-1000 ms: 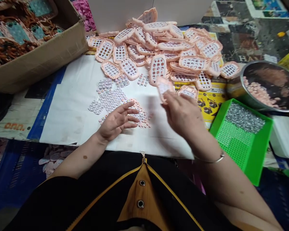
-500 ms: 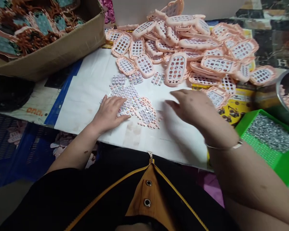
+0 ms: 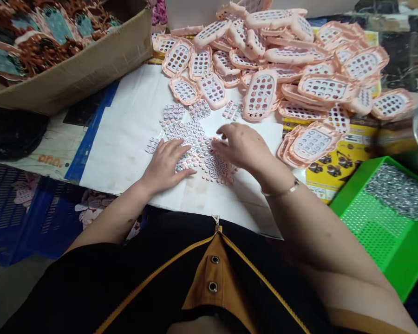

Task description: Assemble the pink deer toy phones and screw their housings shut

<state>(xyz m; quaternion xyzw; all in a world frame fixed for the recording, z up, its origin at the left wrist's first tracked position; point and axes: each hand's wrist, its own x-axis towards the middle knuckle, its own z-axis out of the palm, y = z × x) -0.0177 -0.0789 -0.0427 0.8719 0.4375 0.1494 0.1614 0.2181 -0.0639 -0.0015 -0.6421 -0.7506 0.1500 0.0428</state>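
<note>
Left hand (image 3: pixel 167 162) spread wide, resting by small button pieces (image 3: pixel 186 130), perhaps steadying them. Right hand (image 3: pixel 242 144) curled, thumb and forefinger parted, above button patch (image 3: pixel 216 167) mid-surface (image 3: pixel 107 144), handy for both. Pink shells (image 3: pixel 285 54) heaped behind, seemingly keeping front free.

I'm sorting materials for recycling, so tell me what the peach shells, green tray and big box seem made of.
Peach shells: probably moulded plastic with a satin finish; the smooth, rounded edges suggest it.
Green tray: likely plastic, slightly glossy, judging by its even colour and perforated floor.
Big box: apparently cardboard, matt, from its brown, creased wall.
</note>
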